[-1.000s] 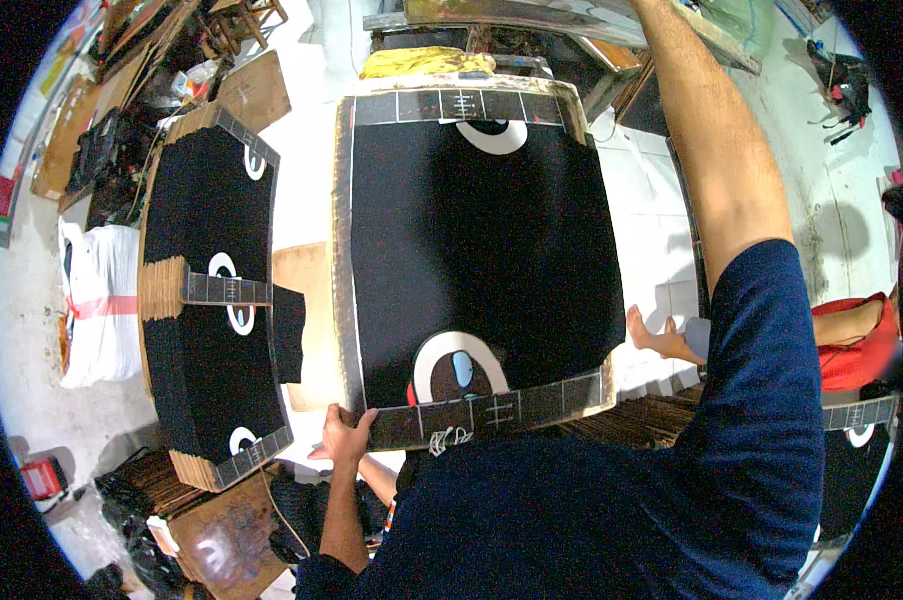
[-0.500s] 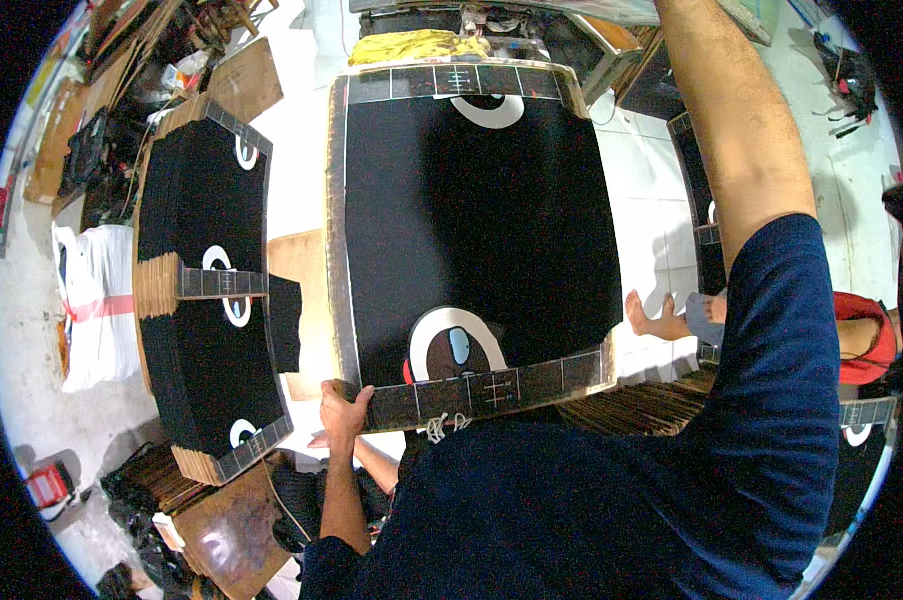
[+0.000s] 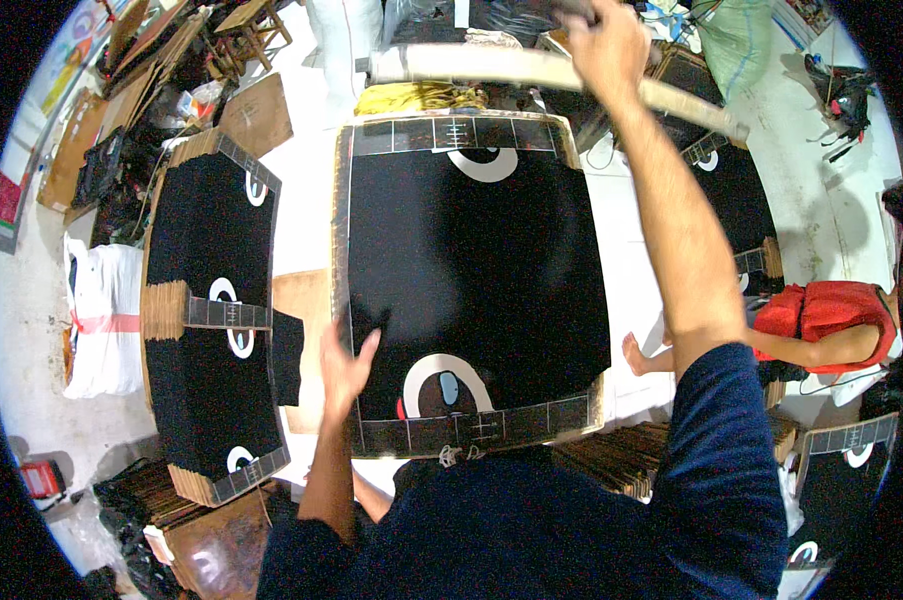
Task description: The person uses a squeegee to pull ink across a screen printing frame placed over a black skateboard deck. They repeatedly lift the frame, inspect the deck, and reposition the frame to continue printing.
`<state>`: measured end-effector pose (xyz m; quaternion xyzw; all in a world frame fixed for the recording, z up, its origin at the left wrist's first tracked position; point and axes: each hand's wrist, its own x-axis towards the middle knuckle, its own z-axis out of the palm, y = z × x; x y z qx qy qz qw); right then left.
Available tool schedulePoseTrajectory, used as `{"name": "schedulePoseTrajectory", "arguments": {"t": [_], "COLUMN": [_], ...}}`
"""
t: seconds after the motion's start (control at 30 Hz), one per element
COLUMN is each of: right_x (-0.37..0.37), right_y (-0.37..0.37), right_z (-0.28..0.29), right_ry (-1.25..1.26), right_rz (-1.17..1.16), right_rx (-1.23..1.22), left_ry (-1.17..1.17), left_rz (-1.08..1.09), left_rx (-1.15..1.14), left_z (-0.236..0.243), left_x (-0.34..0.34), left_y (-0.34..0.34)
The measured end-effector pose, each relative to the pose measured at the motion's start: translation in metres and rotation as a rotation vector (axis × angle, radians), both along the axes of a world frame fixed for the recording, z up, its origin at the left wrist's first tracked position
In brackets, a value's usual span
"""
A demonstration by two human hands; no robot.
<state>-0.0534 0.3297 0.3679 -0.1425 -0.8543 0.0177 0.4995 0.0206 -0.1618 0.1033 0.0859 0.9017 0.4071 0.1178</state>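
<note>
A large black fabric sheet (image 3: 471, 270) lies flat before me on a board with dark gridded strips at its far and near ends. White eye shapes (image 3: 488, 165) are printed on the sheet. My left hand (image 3: 346, 368), thumb and fingers apart, hovers at or just over the sheet's left edge, holding nothing; whether it touches is unclear. Beyond the far end, my right hand (image 3: 611, 50) grips a long pale frame (image 3: 471, 65), seen nearly edge-on and blurred by motion. My right fingers are partly smeared.
Stacked boards with black printed sheets (image 3: 211, 240) stand at the left, more (image 3: 736, 200) at the right. A person in red (image 3: 821, 325) sits at the right. Yellow cloth (image 3: 421, 97) lies beyond the far end. Brown stacked boards (image 3: 611, 455) lie near my body.
My right arm has drawn back nearer, bringing the pale frame into view past the far end. My left hand has let go of the near left corner and moved farther up the edge.
</note>
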Motion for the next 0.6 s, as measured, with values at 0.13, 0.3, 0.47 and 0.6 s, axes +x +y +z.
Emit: {"name": "schedulePoseTrajectory", "arguments": {"t": [0.13, 0.3, 0.47, 0.6], "right_x": [0.047, 0.109, 0.069, 0.014], "right_y": [-0.023, -0.072, -0.043, -0.015], "right_z": [-0.091, -0.193, -0.252, -0.282], "right_ry": [0.116, -0.049, -0.346, -0.529], "right_rz": [0.127, 0.142, 0.136, 0.113], "right_rx": [0.063, -0.108, -0.163, -0.133], "left_ry": [-0.344, -0.75, -0.976, 0.094], "left_rz": [-0.062, 0.662, 0.776, 0.403], "left_rx": [1.189, 1.343, 1.088, 0.21], "left_z": [0.078, 0.073, -0.026, -0.079], "left_x": [-0.047, -0.045, -0.029, -0.013], "left_y": [0.138, 0.208, 0.176, 0.162]}}
